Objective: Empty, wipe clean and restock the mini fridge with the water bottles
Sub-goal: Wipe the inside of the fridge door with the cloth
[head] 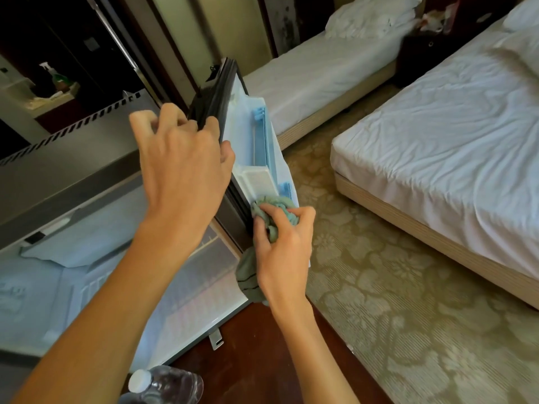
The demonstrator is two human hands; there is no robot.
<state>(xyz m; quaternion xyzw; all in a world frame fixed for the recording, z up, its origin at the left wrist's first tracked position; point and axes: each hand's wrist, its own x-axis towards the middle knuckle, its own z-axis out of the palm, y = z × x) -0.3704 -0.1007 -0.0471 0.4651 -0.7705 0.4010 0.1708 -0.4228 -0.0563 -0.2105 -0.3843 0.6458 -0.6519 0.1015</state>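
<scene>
The right hand (284,246) has its grip pinched on a crumpled grey-green cloth (269,217), pressing it to the white inner liner of the open mini fridge door (250,147). At ten o'clock the left hand (183,158) clamps the door's dark edge — fingers curled over. A clear plastic water bottle (163,384) stands at six o'clock — below the fridge's open white interior (87,275).

Mini fridge (87,258) open, white interior; door (248,147) swung wide, white liner with blue shelf rails. Green cloth (274,211) bunched against door's lower shelf. Clear, white-capped water bottle (163,384) on floor beside fridge.
</scene>
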